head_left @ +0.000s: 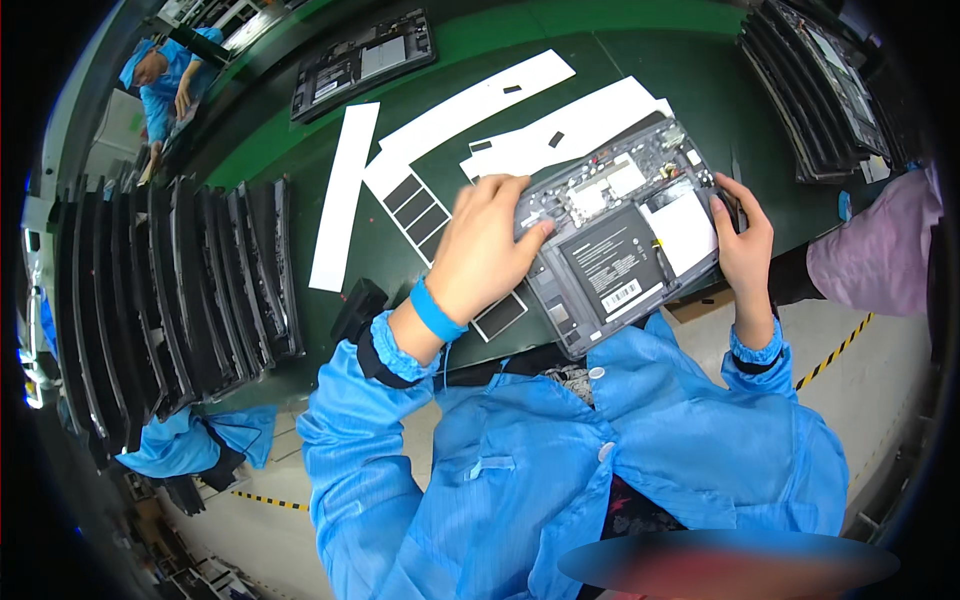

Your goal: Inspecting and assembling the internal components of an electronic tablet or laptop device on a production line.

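Observation:
Between my hands is an opened laptop base (545, 295), tilted, its circuit board on the far side and a black battery (617, 262) on the near side. A white rectangular patch (682, 228) lies at its right. My left hand (485, 240), with a blue band at the wrist, grips the base's left edge, thumb on top. My right hand (745, 235) holds the right edge, thumb and fingers around it. Beyond and partly beneath the base lie white backing sheets (570, 115); one strip (405, 205) carries several black rectangular pads.
A long row of dark laptop parts (180, 290) stands upright at the left. Another stack (815, 90) is at the far right. A further open laptop base (365, 62) lies at the back of the green table (640, 40). One person (165, 85) works at far left; a pink sleeve (880, 245) shows at right.

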Motion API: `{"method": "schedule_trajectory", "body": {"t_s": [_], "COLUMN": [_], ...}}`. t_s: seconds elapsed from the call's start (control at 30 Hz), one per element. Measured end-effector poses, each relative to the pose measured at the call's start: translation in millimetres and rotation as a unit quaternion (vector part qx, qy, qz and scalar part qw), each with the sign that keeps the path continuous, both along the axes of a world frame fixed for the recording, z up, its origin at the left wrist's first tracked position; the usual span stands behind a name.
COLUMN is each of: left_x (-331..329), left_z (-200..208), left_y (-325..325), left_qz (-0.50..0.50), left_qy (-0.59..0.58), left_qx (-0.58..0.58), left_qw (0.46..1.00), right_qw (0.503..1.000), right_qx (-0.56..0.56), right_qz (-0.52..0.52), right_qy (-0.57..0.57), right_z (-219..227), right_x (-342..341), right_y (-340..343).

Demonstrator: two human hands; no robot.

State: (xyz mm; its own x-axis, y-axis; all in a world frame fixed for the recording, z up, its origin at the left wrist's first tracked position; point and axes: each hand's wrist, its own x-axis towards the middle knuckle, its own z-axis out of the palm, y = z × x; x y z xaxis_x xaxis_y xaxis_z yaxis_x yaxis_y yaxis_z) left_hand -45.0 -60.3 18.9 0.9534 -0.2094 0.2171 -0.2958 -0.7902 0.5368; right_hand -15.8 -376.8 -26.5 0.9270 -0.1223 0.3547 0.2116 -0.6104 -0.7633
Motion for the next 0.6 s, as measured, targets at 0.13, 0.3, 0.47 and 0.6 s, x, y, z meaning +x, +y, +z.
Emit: {"method": "schedule_trajectory", "body": {"t_s": [0.13,0.3,0.47,0.6], "left_x": [23.0,33.8,30.6,30.3], "left_z": [-7.0,-26.9,-24.5,-18.3], "left_y": [7.1,2.1,2.8,1.7], "left_qz": [-0.011,-0.009,0.019,0.014], "left_qy": [-0.050,-0.026,-0.043,-0.083], "left_qx": [0.052,0.093,0.125,0.144], "left_qw": [0.997,0.995,0.991,0.986], "right_qw": [0.999,0.996,0.988,0.998], "right_qx": [-0.032,-0.067,-0.098,-0.061], "right_qz": [-0.017,-0.050,-0.106,-0.001], "right_qy": [0.000,-0.009,0.060,0.000], "right_z": [7.6,12.1,27.3,25.0], "right_x": [3.4,1.8,-2.4,16.1], "right_y": [-1.1,2.1,12.7,-4.7]}}
